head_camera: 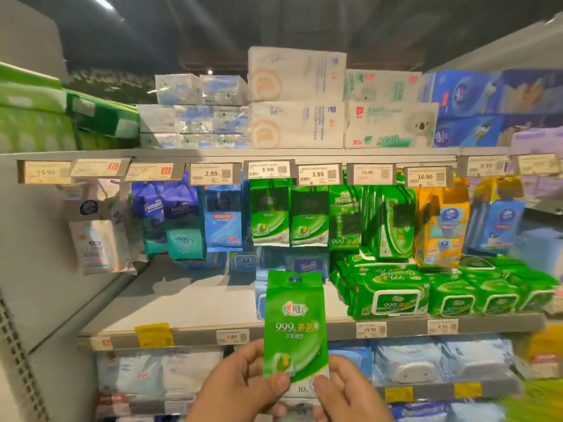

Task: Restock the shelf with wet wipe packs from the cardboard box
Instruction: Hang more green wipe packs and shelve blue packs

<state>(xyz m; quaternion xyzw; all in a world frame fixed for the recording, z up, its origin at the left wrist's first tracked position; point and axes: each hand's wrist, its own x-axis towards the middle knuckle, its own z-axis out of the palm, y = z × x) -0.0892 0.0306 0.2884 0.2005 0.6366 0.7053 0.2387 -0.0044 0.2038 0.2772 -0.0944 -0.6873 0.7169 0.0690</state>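
Observation:
A small green wet wipe pack (295, 324) with a hang hole at its top is held upright in front of the shelf. My left hand (240, 388) pinches its lower left corner and my right hand (350, 391) pinches its lower right corner. Matching green packs (288, 216) hang on pegs above, under the 3.99 price tags. The cardboard box is out of view.
Larger green lidded wipe packs (393, 295) lie stacked on the middle shelf (195, 303) at right, with bare shelf to the left. Blue and white packs hang at left, yellow and blue ones at right. Tissue bundles fill the top shelf (213, 153).

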